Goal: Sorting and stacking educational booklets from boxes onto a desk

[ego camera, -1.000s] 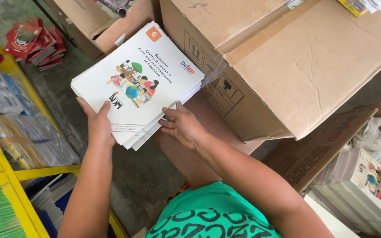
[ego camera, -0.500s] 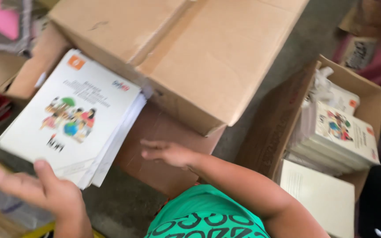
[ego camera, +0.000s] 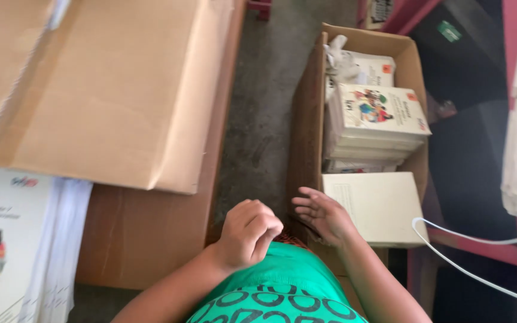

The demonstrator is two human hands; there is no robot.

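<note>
Grip, left hand [ego camera: 248, 233]: fingers curled into a loose fist, nothing visibly held. It hangs over the near edge of the brown cardboard flap [ego camera: 145, 239], above the person's green printed shirt [ego camera: 282, 293].

Grip, right hand [ego camera: 324, 216]: open, fingers spread and slightly bent, holding nothing. It sits at the near left corner of the open brown cardboard box [ego camera: 306, 119], just beside the plain cream-coloured booklet [ego camera: 378, 206] lying flat at the box's near end; whether the fingertips touch the box wall cannot be told.

Inside the same box, towards its far end: a stack of white booklets with a colourful picture of children on the cover [ego camera: 381, 119], topmost one face up. Behind it, a crumpled white plastic wrap [ego camera: 342, 60] over more booklets.

Left side of view: a large closed tan cardboard carton [ego camera: 103, 90]. At the lower left edge, a second stack of the same white picture-cover booklets [ego camera: 13, 245] rests on the brown flap, well apart from both hands.

Grey concrete floor [ego camera: 264, 107] shows between carton and box. A thin white cable [ego camera: 468, 257] loops at the right.
</note>
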